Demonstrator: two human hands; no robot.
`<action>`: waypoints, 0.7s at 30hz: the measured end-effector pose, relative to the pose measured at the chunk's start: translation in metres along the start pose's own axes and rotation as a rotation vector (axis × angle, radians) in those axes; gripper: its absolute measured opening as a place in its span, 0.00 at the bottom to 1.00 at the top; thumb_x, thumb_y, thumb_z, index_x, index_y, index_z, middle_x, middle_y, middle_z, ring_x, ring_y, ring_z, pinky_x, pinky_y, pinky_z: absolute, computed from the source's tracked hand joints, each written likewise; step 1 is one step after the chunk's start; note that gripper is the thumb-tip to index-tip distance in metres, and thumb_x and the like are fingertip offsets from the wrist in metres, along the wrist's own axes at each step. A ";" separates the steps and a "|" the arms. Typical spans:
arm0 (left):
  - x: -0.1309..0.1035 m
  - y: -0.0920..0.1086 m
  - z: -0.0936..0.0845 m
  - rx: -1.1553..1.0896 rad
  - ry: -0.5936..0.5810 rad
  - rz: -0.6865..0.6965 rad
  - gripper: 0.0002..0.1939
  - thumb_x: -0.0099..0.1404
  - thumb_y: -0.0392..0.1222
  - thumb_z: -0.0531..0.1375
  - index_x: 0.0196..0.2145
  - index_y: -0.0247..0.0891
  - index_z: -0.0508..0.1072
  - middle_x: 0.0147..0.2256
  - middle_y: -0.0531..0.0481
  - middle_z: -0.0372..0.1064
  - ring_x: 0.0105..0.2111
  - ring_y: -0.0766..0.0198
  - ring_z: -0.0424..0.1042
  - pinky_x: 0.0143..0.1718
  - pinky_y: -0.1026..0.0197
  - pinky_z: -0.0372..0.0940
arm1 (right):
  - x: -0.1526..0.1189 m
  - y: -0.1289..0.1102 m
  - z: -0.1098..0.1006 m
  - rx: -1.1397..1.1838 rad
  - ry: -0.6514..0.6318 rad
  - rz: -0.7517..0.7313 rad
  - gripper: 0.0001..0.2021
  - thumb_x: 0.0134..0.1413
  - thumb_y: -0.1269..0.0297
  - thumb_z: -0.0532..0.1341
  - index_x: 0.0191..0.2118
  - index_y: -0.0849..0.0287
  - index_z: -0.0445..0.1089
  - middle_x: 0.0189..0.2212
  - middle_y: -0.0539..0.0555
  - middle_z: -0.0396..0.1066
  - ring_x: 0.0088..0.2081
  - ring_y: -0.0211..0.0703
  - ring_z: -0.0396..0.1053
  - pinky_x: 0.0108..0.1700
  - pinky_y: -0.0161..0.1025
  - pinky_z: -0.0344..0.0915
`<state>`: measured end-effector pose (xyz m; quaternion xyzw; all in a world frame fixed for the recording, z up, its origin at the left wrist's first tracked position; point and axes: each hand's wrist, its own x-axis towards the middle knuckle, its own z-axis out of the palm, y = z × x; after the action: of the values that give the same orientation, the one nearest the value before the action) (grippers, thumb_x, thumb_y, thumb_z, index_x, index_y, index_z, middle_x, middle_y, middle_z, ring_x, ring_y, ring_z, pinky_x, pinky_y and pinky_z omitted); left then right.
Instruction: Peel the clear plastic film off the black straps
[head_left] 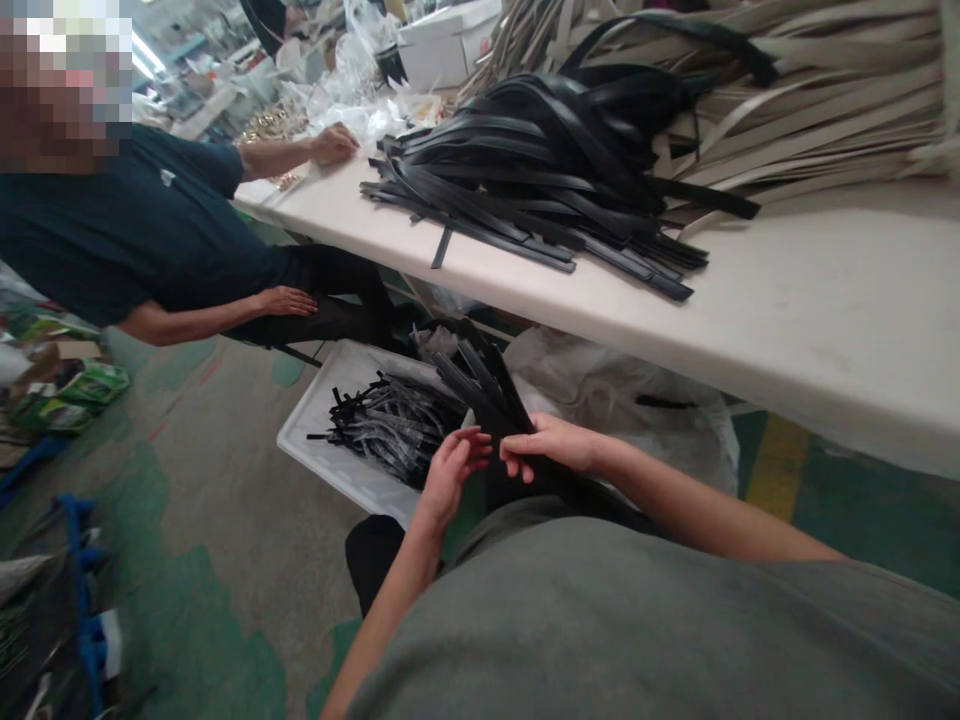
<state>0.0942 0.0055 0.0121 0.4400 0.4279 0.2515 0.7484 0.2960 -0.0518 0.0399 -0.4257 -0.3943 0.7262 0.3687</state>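
My right hand [551,445] is closed round a bundle of flat black strips [487,385], which look like leather or synthetic belt straps. The strips fan out away from me over the bin's edge, and their near ends run back by my lap. My left hand [454,465] is beside the bundle, fingers apart and slightly curled, with nothing visible in it. Just beyond it, a white plastic bin [311,415] stands low down and holds many black strips [390,425], some with a clear, shiny wrap.
A pale table [810,320] crosses above my hands, bearing a heap of black straps [540,170] and beige straps [825,110]. A co-worker [187,220] sits at left, one hand on the table. Clear plastic sheeting [637,390] bulges under the table; a blue-edged rack [82,590] stands lower left.
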 end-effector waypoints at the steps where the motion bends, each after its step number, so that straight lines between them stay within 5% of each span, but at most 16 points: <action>1: 0.002 0.005 0.000 -0.019 0.053 0.039 0.23 0.55 0.56 0.65 0.41 0.37 0.74 0.40 0.43 0.75 0.36 0.60 0.75 0.37 0.60 0.68 | 0.000 0.002 0.001 -0.025 0.035 0.022 0.18 0.52 0.51 0.64 0.29 0.64 0.70 0.24 0.51 0.73 0.21 0.32 0.67 0.27 0.31 0.62; 7: 0.017 0.022 0.012 0.043 0.201 0.136 0.16 0.49 0.49 0.69 0.30 0.35 0.73 0.23 0.54 0.70 0.23 0.69 0.69 0.29 0.65 0.64 | 0.001 0.011 0.002 -0.220 0.156 0.056 0.17 0.47 0.52 0.67 0.27 0.61 0.67 0.20 0.47 0.69 0.18 0.32 0.64 0.21 0.30 0.58; 12: 0.013 0.017 0.015 0.010 0.115 0.084 0.14 0.46 0.47 0.70 0.27 0.36 0.73 0.22 0.54 0.71 0.22 0.70 0.68 0.27 0.66 0.64 | -0.011 0.011 0.005 -0.053 0.092 -0.013 0.17 0.54 0.50 0.61 0.37 0.61 0.70 0.25 0.48 0.71 0.20 0.31 0.66 0.25 0.30 0.62; 16: 0.009 0.007 0.006 0.053 0.070 0.065 0.16 0.43 0.48 0.71 0.27 0.38 0.74 0.23 0.54 0.72 0.23 0.68 0.68 0.28 0.65 0.66 | -0.023 0.017 0.009 -0.087 0.206 -0.057 0.11 0.49 0.59 0.65 0.34 0.62 0.70 0.24 0.47 0.70 0.24 0.33 0.67 0.27 0.30 0.62; 21: 0.028 0.005 0.013 0.153 -0.003 0.015 0.19 0.51 0.59 0.66 0.24 0.40 0.72 0.23 0.53 0.71 0.29 0.60 0.71 0.31 0.59 0.69 | -0.051 0.019 0.014 -0.164 0.168 -0.216 0.08 0.53 0.62 0.63 0.34 0.61 0.66 0.24 0.47 0.69 0.24 0.33 0.66 0.25 0.30 0.60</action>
<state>0.1196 0.0227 0.0080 0.4996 0.4415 0.2232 0.7111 0.2980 -0.1081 0.0446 -0.4687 -0.4636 0.6095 0.4403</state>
